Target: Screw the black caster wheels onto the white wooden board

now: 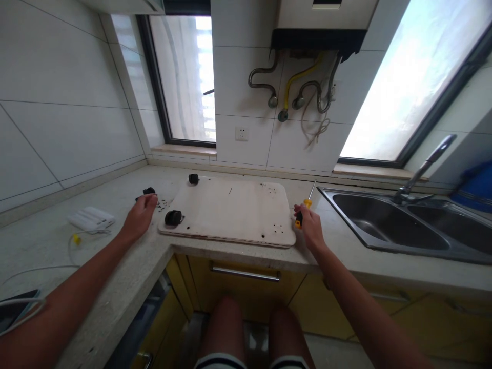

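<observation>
Your right hand [310,225] is closed around the handle of a yellow-and-black screwdriver [308,203], your fingers covering part of it while the bare shaft points up towards the wall. Your left hand [141,216] is half curled over the countertop [346,240], and you cannot tell from this view whether its fingertips pinch anything. Just past it lies a black piece [149,190], partly hidden by your fingers, and beside it are small dark screws [161,206], too tiny to count. Between your hands the pale board [230,210] lies flat, with one black caster [193,178] at its far left corner and another [173,218] at its near left; small holes mark its right corners. At lower left, a dark device [17,307] is cut off by the frame and crossed by a cable. The board's near edge runs close to the counter's front edge, its right edge just beside your right hand. You have bare counter between board and sink [326,192], and a narrower strip behind the board.
</observation>
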A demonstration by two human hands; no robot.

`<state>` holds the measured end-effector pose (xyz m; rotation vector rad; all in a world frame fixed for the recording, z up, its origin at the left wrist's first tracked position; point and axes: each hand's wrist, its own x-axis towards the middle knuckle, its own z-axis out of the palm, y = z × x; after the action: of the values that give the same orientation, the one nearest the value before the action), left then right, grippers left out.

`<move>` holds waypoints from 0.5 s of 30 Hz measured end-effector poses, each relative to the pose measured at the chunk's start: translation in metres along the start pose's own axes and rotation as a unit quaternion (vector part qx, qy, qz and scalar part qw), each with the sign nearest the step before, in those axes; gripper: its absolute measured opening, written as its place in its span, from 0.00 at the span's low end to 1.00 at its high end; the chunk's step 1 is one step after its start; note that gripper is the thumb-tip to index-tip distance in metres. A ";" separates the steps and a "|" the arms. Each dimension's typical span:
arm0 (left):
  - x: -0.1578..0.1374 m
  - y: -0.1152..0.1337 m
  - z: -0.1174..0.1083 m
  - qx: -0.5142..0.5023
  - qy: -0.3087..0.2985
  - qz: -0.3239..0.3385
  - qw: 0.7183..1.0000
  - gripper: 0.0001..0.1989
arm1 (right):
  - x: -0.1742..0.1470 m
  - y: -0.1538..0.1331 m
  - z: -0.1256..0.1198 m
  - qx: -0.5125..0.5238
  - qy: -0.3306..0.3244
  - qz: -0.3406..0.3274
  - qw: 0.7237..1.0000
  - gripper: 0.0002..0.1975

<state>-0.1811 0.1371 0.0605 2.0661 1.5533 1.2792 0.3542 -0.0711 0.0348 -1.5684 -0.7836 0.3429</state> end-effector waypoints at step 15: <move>0.075 -0.052 0.005 0.217 0.024 -0.101 0.971 0.35 | 0.091 0.032 0.039 0.054 0.072 0.029 0.995 0.18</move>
<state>-0.2072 0.2246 0.0601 2.0479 2.1606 0.9885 0.4041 0.0183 0.0174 -1.4993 -0.5983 0.3055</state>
